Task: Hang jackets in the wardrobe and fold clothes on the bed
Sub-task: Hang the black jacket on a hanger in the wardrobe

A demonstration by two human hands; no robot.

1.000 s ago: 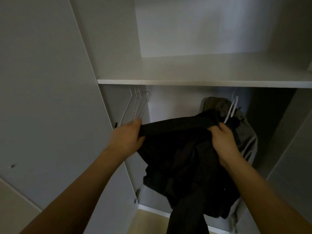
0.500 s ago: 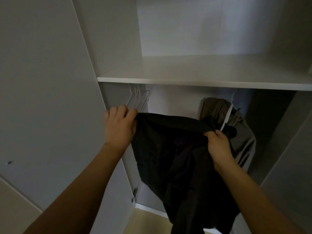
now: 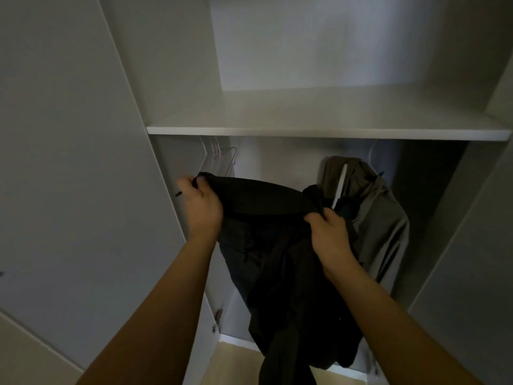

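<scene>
**Black jacket stretched between both hands at the open wardrobe**

No brand, label or writing is legible anywhere; the light is too dim to read even the cloth's detail.

Your left hand (image 3: 201,207) has its fingers and thumb curled round the upper left edge of the black jacket (image 3: 277,245), pinching the cloth at the far left of the hanging space. Your right hand (image 3: 330,237) clenches a bunch of the same garment at its right end. The top edge runs fairly taut between the two fists, and the rest droops in folds to below the wardrobe's (image 3: 305,132) floor edge.

The jacket hangs in front of the hanging space under the shelf, not yet on a hanger. Just above your left hand, a cluster of bare white hangers (image 3: 219,159) hangs below the shelf. Behind your right hand hangs an olive-grey jacket (image 3: 380,218), with a white hanger arm (image 3: 340,187) showing against it.

Compared with half a second ago, your left hand has gone from reaching up with fingers extended to a closed grip, and the top edge is pulled flatter. Your right hand's hold is unchanged.
</scene>
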